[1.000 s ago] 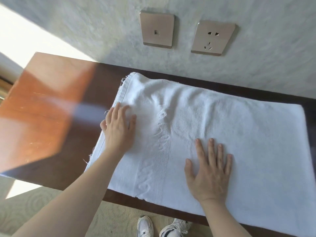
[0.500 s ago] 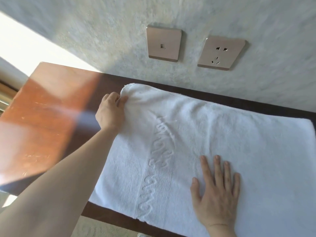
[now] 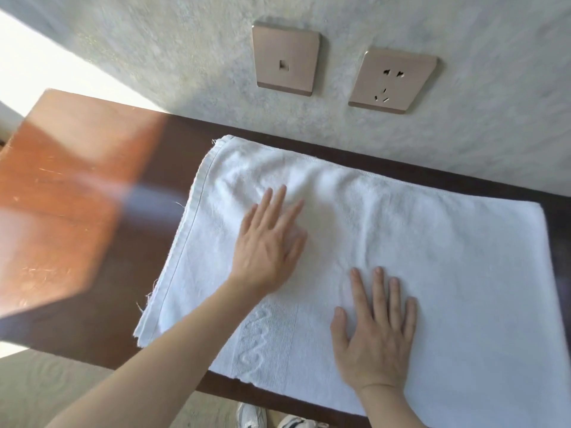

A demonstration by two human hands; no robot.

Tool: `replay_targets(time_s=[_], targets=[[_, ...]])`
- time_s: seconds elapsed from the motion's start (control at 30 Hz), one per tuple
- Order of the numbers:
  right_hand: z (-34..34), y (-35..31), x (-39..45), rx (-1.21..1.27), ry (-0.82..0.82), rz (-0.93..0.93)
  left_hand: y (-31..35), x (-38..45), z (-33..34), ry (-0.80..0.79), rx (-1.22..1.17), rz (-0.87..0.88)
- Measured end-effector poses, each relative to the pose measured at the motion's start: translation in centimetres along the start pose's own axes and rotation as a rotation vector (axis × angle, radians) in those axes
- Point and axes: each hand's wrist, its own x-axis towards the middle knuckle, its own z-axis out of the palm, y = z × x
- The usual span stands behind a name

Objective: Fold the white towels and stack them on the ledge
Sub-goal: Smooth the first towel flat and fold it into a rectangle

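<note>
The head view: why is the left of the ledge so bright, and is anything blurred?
Head view: sunlight glares off the ledge, leaving its right part in shadow; the left hand is motion-blurred on the towel, the right hand sharper; straight edges bow from the wide lens.

The towel (image 3: 432, 242) is running off the right edge; the shoes (image 3: 272, 420) are showing only partly at the bottom.

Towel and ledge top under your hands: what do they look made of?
The white towel looks like looped cotton terry: fuzzy pile, a woven wavy band, stitched hem with frayed threads at the left edge. The ledge looks like dark reddish-brown wood or veneer with a glossy finish: it mirrors sunlight and shows fine scratches. Solid wood or laminate, I cannot tell.
</note>
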Motion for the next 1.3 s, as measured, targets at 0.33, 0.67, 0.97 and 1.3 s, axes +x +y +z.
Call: replay_targets(time_s=[0.33, 0.67, 0.97, 1.3], targets=[[0.3, 0.3, -0.2, -0.019, -0.035, -0.002, -5.3, -0.4, -1.2, -0.152, 0.257, -0.174], [0.6, 0.5, -0.2, -0.012, -0.002, -0.012, 1.3, 0.3, 1.8, -0.225, 0.209, 0.195], [0.8, 0.6, -0.1, -0.008, -0.022, -0.014, -1.3, 6.7, 0.4, -0.174, 0.239, -0.104], [0.4, 0.3, -0.1, -0.017, -0.040, -0.007, 6.0, 8.1, 4.6, -0.284, 0.236, 0.252]])
